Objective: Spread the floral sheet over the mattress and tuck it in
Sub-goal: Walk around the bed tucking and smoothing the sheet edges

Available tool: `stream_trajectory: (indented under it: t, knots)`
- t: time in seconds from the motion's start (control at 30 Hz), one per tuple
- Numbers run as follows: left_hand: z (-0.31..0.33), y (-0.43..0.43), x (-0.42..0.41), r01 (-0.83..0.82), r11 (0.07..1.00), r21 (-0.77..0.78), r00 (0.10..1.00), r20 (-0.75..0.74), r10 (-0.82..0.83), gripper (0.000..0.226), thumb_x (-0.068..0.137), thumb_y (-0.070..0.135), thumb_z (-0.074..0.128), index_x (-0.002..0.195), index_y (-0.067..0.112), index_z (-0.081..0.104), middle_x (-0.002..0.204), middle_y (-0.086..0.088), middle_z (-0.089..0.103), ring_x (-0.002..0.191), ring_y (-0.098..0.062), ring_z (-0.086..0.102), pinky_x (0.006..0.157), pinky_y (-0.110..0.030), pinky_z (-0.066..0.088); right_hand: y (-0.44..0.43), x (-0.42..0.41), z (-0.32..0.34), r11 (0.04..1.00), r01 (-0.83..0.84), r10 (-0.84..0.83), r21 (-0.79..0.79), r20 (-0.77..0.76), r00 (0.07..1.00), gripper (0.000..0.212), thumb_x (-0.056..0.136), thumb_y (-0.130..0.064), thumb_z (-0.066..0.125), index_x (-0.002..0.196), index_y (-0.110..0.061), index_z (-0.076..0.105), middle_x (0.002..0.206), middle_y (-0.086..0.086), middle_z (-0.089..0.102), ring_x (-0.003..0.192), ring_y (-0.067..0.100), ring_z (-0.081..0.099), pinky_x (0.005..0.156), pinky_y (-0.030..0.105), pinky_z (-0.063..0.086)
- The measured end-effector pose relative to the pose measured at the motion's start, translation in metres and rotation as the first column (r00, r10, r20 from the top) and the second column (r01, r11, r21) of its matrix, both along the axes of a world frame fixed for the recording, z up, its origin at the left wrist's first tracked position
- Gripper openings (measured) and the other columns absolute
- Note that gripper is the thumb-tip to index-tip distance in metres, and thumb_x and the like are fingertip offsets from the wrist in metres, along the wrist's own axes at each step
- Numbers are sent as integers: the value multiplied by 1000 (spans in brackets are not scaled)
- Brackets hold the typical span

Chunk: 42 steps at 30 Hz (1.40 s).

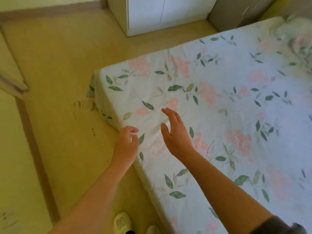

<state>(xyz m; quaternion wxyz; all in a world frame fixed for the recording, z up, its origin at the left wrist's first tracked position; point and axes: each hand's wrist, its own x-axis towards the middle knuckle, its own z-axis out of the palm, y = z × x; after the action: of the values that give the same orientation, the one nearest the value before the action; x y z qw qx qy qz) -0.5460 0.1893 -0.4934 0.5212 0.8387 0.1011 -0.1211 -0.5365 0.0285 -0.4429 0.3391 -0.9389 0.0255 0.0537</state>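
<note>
Your shoes (122, 222) crowd the floral sheet (219, 102); left hand (125, 142) loosely curled, empty; right hand (175, 132) fingers straight. Hard smoothing could untuck the bunched far-left corner (95, 86).

We find the white cotton sheet printed with pink flowers and green leaves (228, 102) lying over the low rectangular mattress (108, 105), which fills the right of the scene on the smooth yellowish floor (67, 65). Far behind the mattress stands a white box-shaped cabinet (160, 14), with a grey cabinet (236, 14) just to its right. Our left hand (125, 142) is at the mattress's left edge, and our right hand (175, 132) is just right of it, above the sheet. A pair of pale shoes (122, 222) stands nearest, left of the mattress.
</note>
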Motion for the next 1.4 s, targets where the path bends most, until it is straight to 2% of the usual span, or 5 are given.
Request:
stream_trajectory:
  t: [0.33,0.53,0.63,0.93,1.4]
  knots:
    - [140,13,85,70,997,25,992,101,-72,16,96,10,43,94,17,58,75,9,51,59,-2,38,50,-18,30,-7,73,128,989,49,-47,141,-18,999,39,99,-20,45,138,-21,44,143,0,45,127,17,46,96,22,35]
    - [164,30,143,46,999,17,992,114,-47,16,95,12,45,95,16,60,102,5,62,94,-10,53,69,-22,39,19,135,160,980,79,-84,182,24,996,37,98,-20,45,136,-22,46,140,-4,47,103,5,52,86,17,35]
    - [159,46,179,74,996,41,990,114,-79,16,95,11,44,96,16,60,100,4,60,93,-11,52,65,-18,38,33,169,160,980,86,-90,177,17,996,37,98,-19,45,135,-21,47,138,-2,49,115,12,53,90,19,35]
    - [92,128,342,304,936,177,951,3,-310,16,95,10,43,97,17,58,98,4,57,93,-11,52,64,-15,38,103,305,94,975,208,-197,78,-129,972,36,99,-20,44,134,-20,49,139,-2,48,97,12,54,85,20,35]
    - [-145,208,455,419,818,394,895,-329,-301,47,93,10,50,138,21,40,140,2,43,121,-17,49,91,-29,48,171,457,-129,992,-67,23,-111,-359,933,34,95,-17,45,128,-20,53,136,-1,50,126,18,44,108,38,35]
